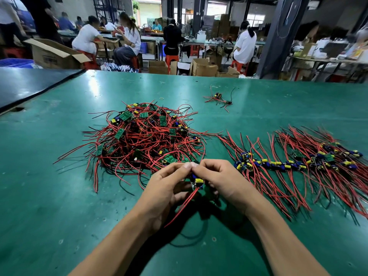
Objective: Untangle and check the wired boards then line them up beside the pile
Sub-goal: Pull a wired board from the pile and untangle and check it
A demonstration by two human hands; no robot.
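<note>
Nothing legible; carton (52, 56) print — too blurred.

Tangled pile (143, 136) ctr; lined-up row (288, 164) to rt; one board (197, 183) held (red wires dangling).

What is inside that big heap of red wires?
Small green boards with yellow and blue parts peek out of the heap. Whatever lies deeper, and the table beneath, is covered by wires.
</note>
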